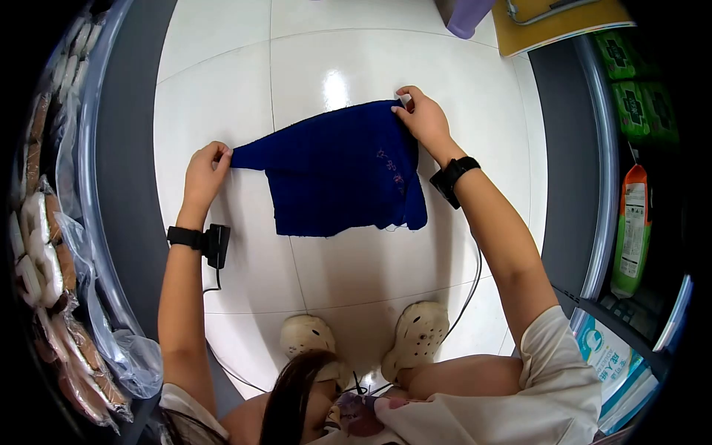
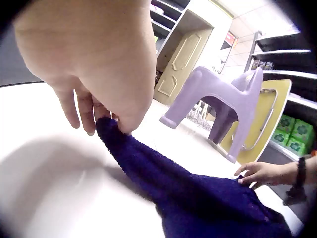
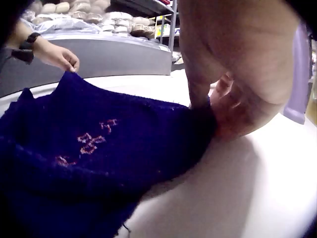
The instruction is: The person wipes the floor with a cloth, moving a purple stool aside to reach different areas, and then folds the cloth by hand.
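A dark blue cloth [image 1: 334,170] with small reddish stitched marks near its right side is stretched between both hands over the white tiled floor. My left hand [image 1: 205,174] pinches its narrow left corner between thumb and fingers. At the upper right corner, my right hand [image 1: 423,119] pinches the edge. Close up in the left wrist view, the left hand [image 2: 94,64] grips a bunched end of the cloth [image 2: 163,183]. The right wrist view shows the right hand [image 3: 237,84] holding the other corner, with the stitched cloth [image 3: 124,144] sagging between the hands. Frayed threads show along the lower edge.
Shelves with plastic-wrapped goods [image 1: 55,245] run along the left. Green packages [image 1: 630,96] and a green bag [image 1: 633,230] stand on the right shelf. A purple stool [image 2: 218,99] and a yellow board [image 2: 262,119] are ahead. Two clog-clad feet [image 1: 419,334] are below the cloth.
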Motion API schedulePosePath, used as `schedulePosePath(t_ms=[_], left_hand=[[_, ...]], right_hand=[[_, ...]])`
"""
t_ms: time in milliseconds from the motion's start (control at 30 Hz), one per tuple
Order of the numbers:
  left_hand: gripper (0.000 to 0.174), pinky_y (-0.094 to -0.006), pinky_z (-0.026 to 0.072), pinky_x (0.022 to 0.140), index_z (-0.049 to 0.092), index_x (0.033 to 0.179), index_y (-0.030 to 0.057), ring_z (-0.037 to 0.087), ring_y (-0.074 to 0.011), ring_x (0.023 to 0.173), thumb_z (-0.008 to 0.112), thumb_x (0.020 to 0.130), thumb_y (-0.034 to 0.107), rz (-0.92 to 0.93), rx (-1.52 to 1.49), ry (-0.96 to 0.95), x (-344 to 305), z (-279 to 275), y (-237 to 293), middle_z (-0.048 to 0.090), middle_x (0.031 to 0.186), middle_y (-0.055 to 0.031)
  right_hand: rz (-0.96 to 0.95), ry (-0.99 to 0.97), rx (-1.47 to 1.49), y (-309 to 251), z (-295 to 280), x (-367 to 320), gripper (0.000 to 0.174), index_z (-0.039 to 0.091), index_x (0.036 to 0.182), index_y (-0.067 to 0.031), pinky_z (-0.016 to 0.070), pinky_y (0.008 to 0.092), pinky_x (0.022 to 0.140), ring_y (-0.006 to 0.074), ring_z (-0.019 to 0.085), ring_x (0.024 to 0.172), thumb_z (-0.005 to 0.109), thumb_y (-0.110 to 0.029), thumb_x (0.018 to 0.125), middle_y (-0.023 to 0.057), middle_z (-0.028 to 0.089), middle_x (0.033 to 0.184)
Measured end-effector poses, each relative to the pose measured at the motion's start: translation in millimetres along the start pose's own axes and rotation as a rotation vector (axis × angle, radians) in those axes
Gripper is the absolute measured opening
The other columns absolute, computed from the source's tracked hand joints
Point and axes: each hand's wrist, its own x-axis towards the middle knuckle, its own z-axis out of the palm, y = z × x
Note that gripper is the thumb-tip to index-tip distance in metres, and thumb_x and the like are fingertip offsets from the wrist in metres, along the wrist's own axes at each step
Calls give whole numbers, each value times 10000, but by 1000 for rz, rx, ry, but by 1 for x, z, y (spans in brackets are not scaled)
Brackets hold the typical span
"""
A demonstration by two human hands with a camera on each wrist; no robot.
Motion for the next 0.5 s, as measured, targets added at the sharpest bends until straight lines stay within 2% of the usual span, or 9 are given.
schedulePosePath(t_ms=[67, 167, 267, 367, 467, 500], left_hand=[[181, -355, 490, 716, 594, 915, -20, 632, -272, 754, 577, 917, 160, -3, 51, 15, 0, 2, -1, 650, 801, -151], [179, -354, 489, 708, 582, 944, 0, 638, -265, 757, 549, 944, 176, -130, 95, -3, -1, 3, -3, 653, 805, -146], [205, -358, 493, 711, 570, 988, 6, 622, -261, 733, 527, 966, 205, -124, 45, 67, -5, 8, -11, 639, 785, -149], [200, -329, 494, 703, 565, 1011, 18, 598, -200, 728, 544, 971, 212, -214, -12, 47, -1, 14, -20, 616, 810, -102], [184, -256, 479, 724, 562, 1039, 27, 576, -110, 801, 589, 964, 192, -330, -465, 100, -2, 17, -12, 567, 884, -25], [188, -248, 474, 737, 561, 1058, 30, 567, -98, 812, 605, 951, 178, -357, -515, 64, -3, 14, -8, 544, 916, -14]], right_hand=[[-74, 33, -41, 4, 6, 2, 335, 642, 1158, -114, 510, 361, 749, 268, 639, 817, 695, -243, 854, 110, 661, 875], [-191, 74, -126, 8, 7, 1, 281, 673, 1113, -115, 508, 382, 838, 299, 609, 956, 691, -192, 843, 117, 648, 974], [-423, 169, -184, 11, 10, 1, 246, 683, 1073, -87, 503, 386, 839, 299, 591, 994, 689, -155, 837, 115, 640, 998], [-444, 63, -181, 10, 6, 8, 243, 672, 1075, -59, 497, 381, 819, 297, 604, 959, 678, -131, 843, 117, 643, 967], [-122, -83, 124, 6, 2, 5, 215, 663, 1049, -37, 489, 374, 780, 293, 610, 868, 671, -119, 851, 122, 640, 913], [-142, -53, 168, 5, -1, 2, 200, 663, 1033, -34, 487, 370, 767, 290, 607, 842, 670, -124, 854, 124, 636, 894]])
